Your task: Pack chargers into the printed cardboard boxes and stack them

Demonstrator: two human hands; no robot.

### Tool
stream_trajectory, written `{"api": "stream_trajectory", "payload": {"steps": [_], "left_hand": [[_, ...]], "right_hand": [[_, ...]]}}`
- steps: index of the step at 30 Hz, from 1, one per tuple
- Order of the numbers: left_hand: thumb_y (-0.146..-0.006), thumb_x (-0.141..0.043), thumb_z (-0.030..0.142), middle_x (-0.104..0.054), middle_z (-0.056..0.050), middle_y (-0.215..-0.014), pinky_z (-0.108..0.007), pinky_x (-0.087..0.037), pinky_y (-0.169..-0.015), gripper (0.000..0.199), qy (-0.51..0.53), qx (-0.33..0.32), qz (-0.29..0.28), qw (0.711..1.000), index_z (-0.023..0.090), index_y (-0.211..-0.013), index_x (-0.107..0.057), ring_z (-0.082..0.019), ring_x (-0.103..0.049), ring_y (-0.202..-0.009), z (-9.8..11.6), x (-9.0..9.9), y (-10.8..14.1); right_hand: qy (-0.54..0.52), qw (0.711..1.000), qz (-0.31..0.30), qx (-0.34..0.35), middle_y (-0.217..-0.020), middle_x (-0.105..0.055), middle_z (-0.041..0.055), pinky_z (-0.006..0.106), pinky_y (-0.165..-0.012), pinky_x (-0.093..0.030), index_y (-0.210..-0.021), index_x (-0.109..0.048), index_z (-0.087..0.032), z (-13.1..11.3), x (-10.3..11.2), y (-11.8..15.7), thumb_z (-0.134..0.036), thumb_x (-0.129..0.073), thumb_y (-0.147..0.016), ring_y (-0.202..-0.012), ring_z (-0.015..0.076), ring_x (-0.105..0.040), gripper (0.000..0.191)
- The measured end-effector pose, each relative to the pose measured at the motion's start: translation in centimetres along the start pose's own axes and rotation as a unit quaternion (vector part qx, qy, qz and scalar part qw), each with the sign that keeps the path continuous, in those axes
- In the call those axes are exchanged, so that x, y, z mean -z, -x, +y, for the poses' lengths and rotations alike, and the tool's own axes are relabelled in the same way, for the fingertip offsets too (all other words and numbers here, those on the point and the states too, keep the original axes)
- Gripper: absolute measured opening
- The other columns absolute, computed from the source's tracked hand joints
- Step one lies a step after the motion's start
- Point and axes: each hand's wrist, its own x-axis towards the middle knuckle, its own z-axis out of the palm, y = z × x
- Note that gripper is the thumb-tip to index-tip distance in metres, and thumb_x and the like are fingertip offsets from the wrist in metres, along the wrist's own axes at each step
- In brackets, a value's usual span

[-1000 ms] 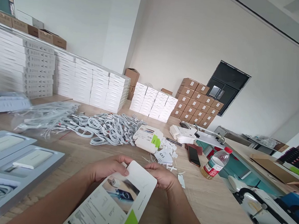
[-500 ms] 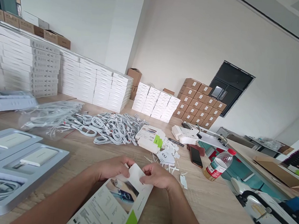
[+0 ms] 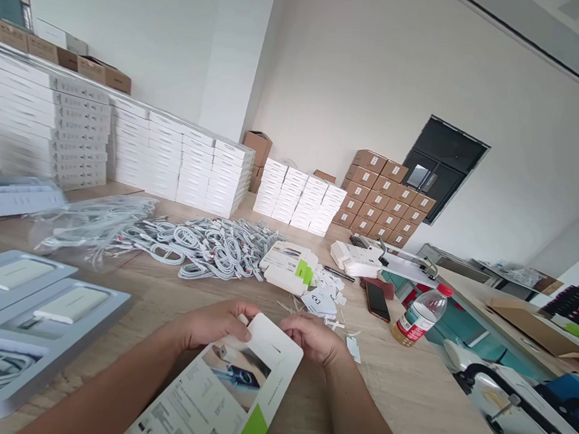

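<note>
A white and green printed carton [image 3: 228, 393] lies tilted in front of me, a phone picture on its face. My left hand [image 3: 223, 325] grips its upper left edge, thumb on top near the end flap. My right hand [image 3: 313, 336] is at the upper right corner, its fingers curled and partly hidden behind the flap; what they hold, if anything, cannot be made out. Just beyond are another printed carton [image 3: 286, 263] and white paper scraps [image 3: 320, 300].
Grey trays [image 3: 61, 313] with chargers and cables stand left. Behind are a cable pile [image 3: 217, 248] and stacked white boxes [image 3: 163, 160]. To the right are a phone [image 3: 378, 300], a bottle [image 3: 420, 317] and a pen [image 3: 339, 274].
My right hand has shifted slightly right, off the face of the end flap, and its fingers have curled. More of the carton's white flap shows. My left hand keeps its grip.
</note>
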Motion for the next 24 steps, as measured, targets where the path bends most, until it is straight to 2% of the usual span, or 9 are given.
{"api": "stream_trajectory", "payload": {"steps": [3, 5, 8, 12, 15, 20, 24], "left_hand": [[-0.058, -0.073, 0.019, -0.075, -0.001, -0.079, -0.024, -0.048, -0.060, 0.036, 0.003, 0.001, 0.000, 1.000, 0.017, -0.094, -0.076, -0.018, -0.065, -0.064, 0.0, 0.0, 0.1], [-0.058, -0.074, 0.019, -0.074, -0.001, -0.077, -0.025, -0.047, -0.059, 0.035, -0.001, 0.004, 0.001, 1.000, 0.017, -0.093, -0.076, -0.018, -0.064, -0.063, 0.1, -0.2, 0.2], [-0.058, -0.075, 0.020, -0.074, 0.000, -0.077, -0.024, -0.047, -0.059, 0.031, -0.003, -0.001, -0.007, 1.000, 0.019, -0.089, -0.077, -0.018, -0.063, -0.064, 0.5, -0.5, 0.4], [-0.056, -0.075, 0.019, -0.073, 0.001, -0.075, -0.025, -0.046, -0.059, 0.030, 0.002, 0.000, -0.008, 1.000, 0.020, -0.086, -0.078, -0.020, -0.063, -0.065, 0.6, -0.7, 0.5], [-0.058, -0.075, 0.020, -0.075, 0.000, -0.077, -0.026, -0.046, -0.061, 0.032, 0.007, 0.000, -0.008, 1.000, 0.018, -0.089, -0.077, -0.020, -0.064, -0.066, 0.5, -0.7, 0.5], [-0.059, -0.075, 0.020, -0.076, -0.001, -0.078, -0.026, -0.047, -0.060, 0.033, 0.045, 0.005, -0.022, 0.999, 0.017, -0.092, -0.077, -0.019, -0.065, -0.064, 0.2, -0.9, 0.5], [-0.057, -0.076, 0.022, -0.077, -0.002, -0.080, -0.028, -0.050, -0.063, 0.035, 0.093, 0.003, -0.003, 0.996, 0.017, -0.092, -0.075, -0.022, -0.068, -0.068, 0.0, -0.8, 0.3]], "right_hand": [[-0.002, 1.000, -0.012, -0.016, -0.060, -0.067, -0.0027, 0.023, -0.054, -0.043, -0.068, -0.069, -0.016, 0.3, -0.1, 0.0, -0.043, -0.087, -0.049, -0.055, 0.0111, -0.058, 0.038], [0.014, 0.998, -0.046, -0.031, -0.065, -0.070, -0.0002, 0.024, -0.056, -0.045, -0.072, -0.071, -0.014, 0.3, -0.1, 0.0, -0.039, -0.090, -0.046, -0.056, 0.0121, -0.060, 0.041], [0.052, 0.994, -0.090, -0.044, -0.066, -0.070, 0.0000, 0.022, -0.054, -0.043, -0.071, -0.072, -0.013, 0.4, 0.0, 0.0, -0.039, -0.089, -0.046, -0.055, 0.0105, -0.058, 0.040], [0.120, 0.987, -0.097, -0.040, -0.063, -0.067, -0.0014, 0.020, -0.049, -0.037, -0.071, -0.073, -0.012, 0.3, 0.1, 0.0, -0.042, -0.085, -0.049, -0.051, 0.0087, -0.053, 0.039], [0.141, 0.985, -0.092, -0.027, -0.062, -0.066, -0.0020, 0.020, -0.047, -0.033, -0.073, -0.073, -0.012, 0.0, 0.1, 0.2, -0.042, -0.082, -0.052, -0.050, 0.0080, -0.050, 0.038], [0.190, 0.980, -0.062, 0.002, -0.062, -0.065, -0.0026, 0.021, -0.049, -0.034, -0.073, -0.073, -0.015, -0.7, 0.2, 0.6, -0.040, -0.077, -0.058, -0.053, 0.0095, -0.049, 0.029], [0.284, 0.958, 0.016, 0.023, -0.060, -0.064, -0.0025, 0.022, -0.049, -0.032, -0.067, -0.072, -0.017, -1.2, 0.3, 0.3, -0.029, -0.074, -0.063, -0.053, 0.0102, -0.047, 0.014]]}}
